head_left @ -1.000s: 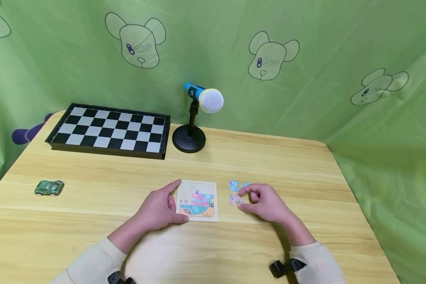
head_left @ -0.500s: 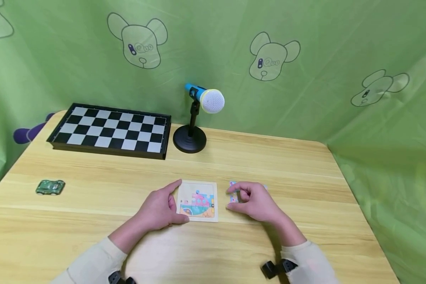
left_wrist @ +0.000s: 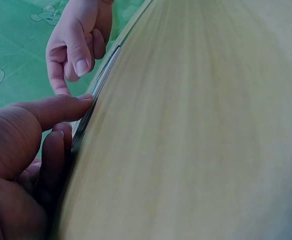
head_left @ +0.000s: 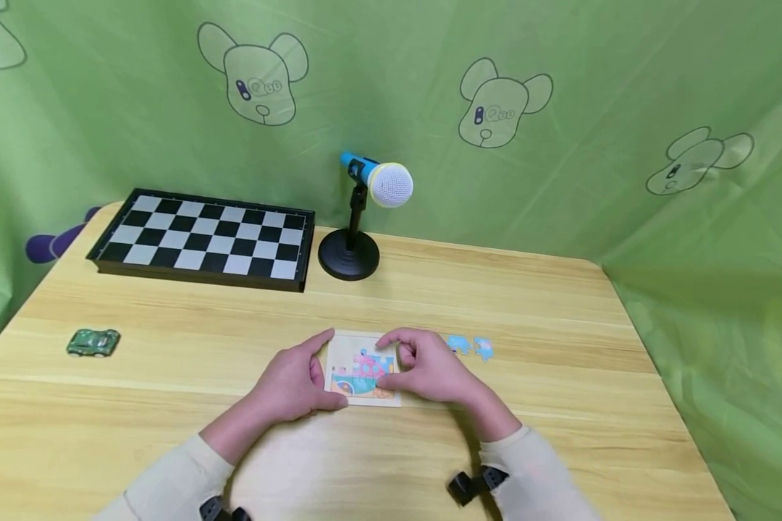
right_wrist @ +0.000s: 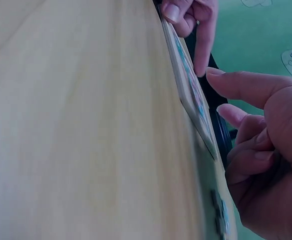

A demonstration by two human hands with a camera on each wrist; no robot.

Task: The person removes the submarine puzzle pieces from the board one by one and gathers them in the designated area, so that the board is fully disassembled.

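My left hand (head_left: pixel 289 383) holds the left side of a small square jigsaw puzzle (head_left: pixel 342 344), thumb at its near edge and index finger at its far corner. Its lower and right parts carry colourful joined pieces; the upper left shows bare backing. Over its right side is my right hand (head_left: pixel 430 365), thumb and index finger curved around a puzzle piece that the fingers largely hide. In the right wrist view, the thumb and index fingertips (right_wrist: pixel 216 72) are close above the puzzle frame (right_wrist: pixel 193 107). Two loose blue puzzle pieces (head_left: pixel 484 349) lie just beyond the right hand.
A folding chessboard (head_left: pixel 202 239) lies at the back left, with a toy microphone on a black stand (head_left: pixel 348 255) beside it. Far left on the wooden table (head_left: pixel 560 325) is a green toy car (head_left: pixel 94 342). A green curtain hangs behind.
My right hand has moved left from the loose pieces to over the puzzle. The leftmost loose piece no longer shows on the table. My left hand stays on the frame.
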